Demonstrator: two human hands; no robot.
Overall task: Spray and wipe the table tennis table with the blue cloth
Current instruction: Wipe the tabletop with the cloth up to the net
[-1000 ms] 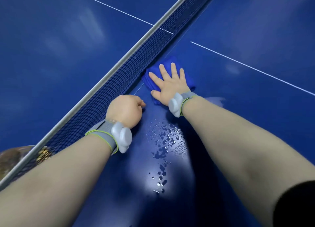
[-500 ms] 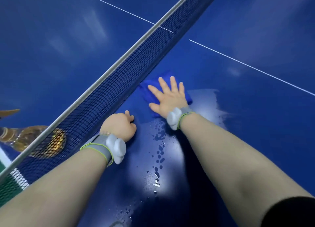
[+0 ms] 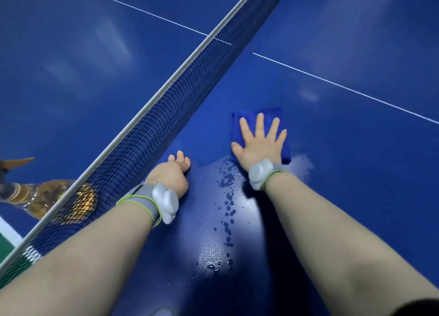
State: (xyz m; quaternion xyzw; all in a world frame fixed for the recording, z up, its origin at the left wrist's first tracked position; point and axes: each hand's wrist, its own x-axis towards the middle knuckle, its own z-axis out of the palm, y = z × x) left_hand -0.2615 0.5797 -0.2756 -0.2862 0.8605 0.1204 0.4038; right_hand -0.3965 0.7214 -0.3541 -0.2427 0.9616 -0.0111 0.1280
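Note:
The blue cloth (image 3: 240,123) lies flat on the blue table tennis table (image 3: 356,149), a little to the right of the net. My right hand (image 3: 260,144) presses down on it with the palm flat and the fingers spread. My left hand (image 3: 171,175) rests on the table beside the foot of the net, loosely curled, with nothing in it. Water droplets (image 3: 228,197) and a wet sheen sit between my two wrists and run toward me. A spray bottle with amber liquid (image 3: 42,192) lies at the left, partly behind the net mesh.
The net (image 3: 152,125) with its grey top band runs diagonally from the lower left to the top middle. A white centre line (image 3: 344,87) crosses the table beyond the cloth. A white table edge and green floor (image 3: 7,242) show at the far left.
My right hand has slid the cloth away from the net, to the right and nearer me. My left hand's fingers have loosened from a fist. The bottle has come into view.

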